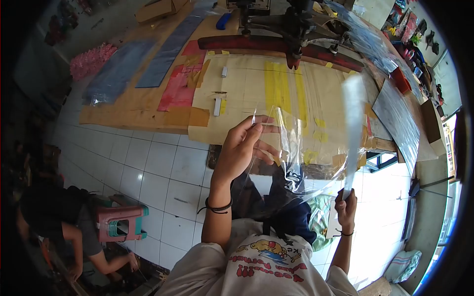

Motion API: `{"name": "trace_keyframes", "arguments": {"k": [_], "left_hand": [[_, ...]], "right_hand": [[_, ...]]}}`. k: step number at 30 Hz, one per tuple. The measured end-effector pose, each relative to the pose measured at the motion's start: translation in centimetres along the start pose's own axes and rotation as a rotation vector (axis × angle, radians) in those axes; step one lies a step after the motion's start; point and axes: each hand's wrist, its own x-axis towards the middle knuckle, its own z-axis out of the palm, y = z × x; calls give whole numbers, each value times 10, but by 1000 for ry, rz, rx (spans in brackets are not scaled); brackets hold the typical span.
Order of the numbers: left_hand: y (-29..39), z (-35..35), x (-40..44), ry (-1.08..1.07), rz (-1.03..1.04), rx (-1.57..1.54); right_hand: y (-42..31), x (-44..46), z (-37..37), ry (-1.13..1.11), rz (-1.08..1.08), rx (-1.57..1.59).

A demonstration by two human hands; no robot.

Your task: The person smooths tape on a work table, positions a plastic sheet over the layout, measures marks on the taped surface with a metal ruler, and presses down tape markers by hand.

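Observation:
A clear plastic sheet [295,143] hangs in glossy folds in front of my body, at the near edge of the workbench. My left hand [245,145] grips its left part, with the thumb bent over and the other fingers partly spread against the film. Lower on the right, my right hand [346,207] is closed round the bottom end of a long whitish strip [352,123]. That strip stands nearly upright and is blurred; I cannot tell whether it is joined to the clear sheet.
Beyond my hands, a pale board [242,84] with yellow tape lies under a dark press with a red-edged bar [237,43]. Stacked plastic sheets [121,69] lie left, more plastic [400,118] right. A person [74,232] bends near a stool [121,223] at lower left.

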Motion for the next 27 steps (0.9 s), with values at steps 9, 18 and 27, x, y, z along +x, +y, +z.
{"name": "trace_keyframes", "arguments": {"k": [9,18,27], "left_hand": [[-13,-17,0,-113,-36,-26],[-20,-22,10,-153,-25,45],[-36,-27,14,-147,47,54]], "right_hand": [[-9,28,-48,-91,19,-323],[-31,60,-68,-135,-37,-472],[-32,71,-67,-175,-10,-493]]}}
